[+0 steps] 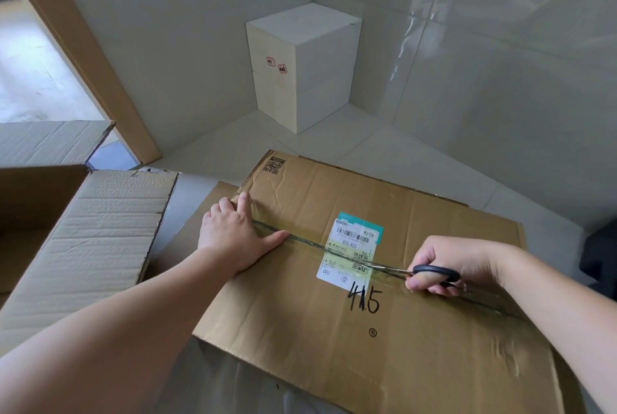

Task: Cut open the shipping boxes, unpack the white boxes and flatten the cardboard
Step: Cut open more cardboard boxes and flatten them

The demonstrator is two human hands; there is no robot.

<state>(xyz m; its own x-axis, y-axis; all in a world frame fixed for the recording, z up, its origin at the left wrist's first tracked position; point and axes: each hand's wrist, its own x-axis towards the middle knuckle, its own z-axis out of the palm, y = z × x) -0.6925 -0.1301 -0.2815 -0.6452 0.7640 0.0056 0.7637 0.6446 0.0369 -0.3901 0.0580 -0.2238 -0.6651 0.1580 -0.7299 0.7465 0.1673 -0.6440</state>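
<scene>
Pale tiled floor (384,146), two stacked white boxes (300,70) in the corner at 12 o'clock. Sealed shipping box (300,313) at centre, left hand (233,230) pressing flat-fingered beside the taped seam (307,243). Right hand (460,263) at 3 o'clock, gripping black-handled scissors (430,273), blades on the label (354,246). Opened carton (83,230) at 9 o'clock.

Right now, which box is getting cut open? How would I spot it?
Find the two white boxes stacked in the tiled corner. Nearer lies the sealed brown box, under both hands. Unlike the open box beside it, it has a shipping label and "415" written in black.
</scene>
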